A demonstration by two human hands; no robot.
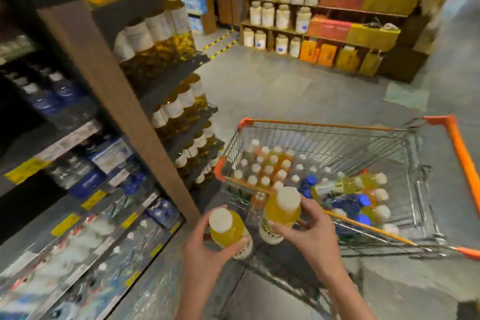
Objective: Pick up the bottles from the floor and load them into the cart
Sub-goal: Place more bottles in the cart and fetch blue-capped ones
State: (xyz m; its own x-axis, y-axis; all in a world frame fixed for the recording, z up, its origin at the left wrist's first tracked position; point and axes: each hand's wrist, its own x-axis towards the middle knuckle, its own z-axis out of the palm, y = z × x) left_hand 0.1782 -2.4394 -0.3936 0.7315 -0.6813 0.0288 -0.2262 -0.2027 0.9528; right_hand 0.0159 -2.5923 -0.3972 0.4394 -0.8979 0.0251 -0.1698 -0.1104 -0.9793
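My left hand (205, 249) grips a yellow drink bottle (230, 231) with a white cap, held upright low in the middle of the view. Just to its right, my right hand (311, 226) holds a second yellow bottle (283, 212) of the same kind, near the front left corner of the wire cart (324, 127). The cart has orange trim and an orange handle (462, 158). Inside it stand several orange and clear white-capped bottles (267, 166), with yellow and blue-capped bottles (361, 195) lying on their sides to the right.
Shelves of oil bottles (166, 36) and water bottles (65, 171) stand close on the left. A display of white jars (280, 13) and coloured boxes stands at the back. Grey floor (285, 91) lies between the cart and that display.
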